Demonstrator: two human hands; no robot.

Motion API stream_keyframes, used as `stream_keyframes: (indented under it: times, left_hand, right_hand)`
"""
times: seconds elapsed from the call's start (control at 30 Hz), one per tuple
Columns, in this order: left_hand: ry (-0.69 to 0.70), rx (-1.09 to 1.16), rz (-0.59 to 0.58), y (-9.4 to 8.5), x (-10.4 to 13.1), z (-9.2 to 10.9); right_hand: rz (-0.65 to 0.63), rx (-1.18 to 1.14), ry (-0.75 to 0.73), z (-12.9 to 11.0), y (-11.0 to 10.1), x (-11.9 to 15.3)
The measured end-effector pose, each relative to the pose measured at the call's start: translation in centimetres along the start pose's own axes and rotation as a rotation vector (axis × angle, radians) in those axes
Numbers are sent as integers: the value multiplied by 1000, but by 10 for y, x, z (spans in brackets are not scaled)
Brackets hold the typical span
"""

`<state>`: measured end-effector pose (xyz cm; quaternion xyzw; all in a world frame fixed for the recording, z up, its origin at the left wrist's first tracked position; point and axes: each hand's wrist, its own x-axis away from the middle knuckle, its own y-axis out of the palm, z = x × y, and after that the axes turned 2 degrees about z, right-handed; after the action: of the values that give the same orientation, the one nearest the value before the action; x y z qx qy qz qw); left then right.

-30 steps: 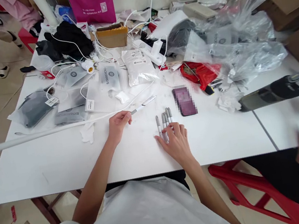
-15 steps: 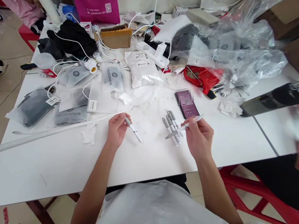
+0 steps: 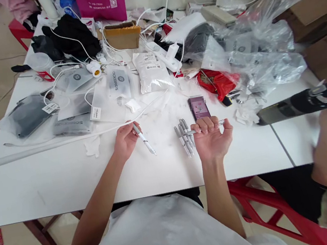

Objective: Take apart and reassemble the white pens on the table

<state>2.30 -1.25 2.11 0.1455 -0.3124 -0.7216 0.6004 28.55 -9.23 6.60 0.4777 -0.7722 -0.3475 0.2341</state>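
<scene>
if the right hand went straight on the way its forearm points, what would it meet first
Probably the phone, just beyond the right hand; the hand's height is unclear, so it might pass above instead.

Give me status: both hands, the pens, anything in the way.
Left hand: gripping one pen. Right hand: gripping second pen. Loose pens bunched on table, left of right hand. Phone close beyond right hand.

Several pens (image 3: 186, 140) lie on the table (image 3: 166, 177) between the left hand (image 3: 125, 141) and the right hand (image 3: 211, 140). Behind the right hand lies a phone (image 3: 199, 109); farther back and leftward sits a parcel (image 3: 153, 72), with a box (image 3: 122, 39) behind and left of it.
</scene>
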Motion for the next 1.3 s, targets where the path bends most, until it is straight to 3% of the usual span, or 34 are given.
stream_keyframes:
  times: [0.5, 0.6, 0.73, 0.97, 1.13, 1.3]
  left_hand:
    - [3, -75, -25, -1, 1, -3]
    - [17, -184, -67, -1, 3, -5]
    - [28, -452, -171, 2, 8, -7]
    - [-19, -697, -177, 15, 15, -17]
    - [7, -743, -150, 16, 6, -31]
    - [18, -860, -219, 17, 2, -26]
  right_hand:
    - [62, 153, -14, 7, 10, 12]
    - [73, 245, -23, 18, 2, 18]
    - [87, 533, -214, 34, -21, 32]
    - [-297, 1246, -332, 43, -53, 68]
    - [-457, 1386, -393, 49, -66, 78]
    - [-474, 1506, -446, 54, -69, 80]
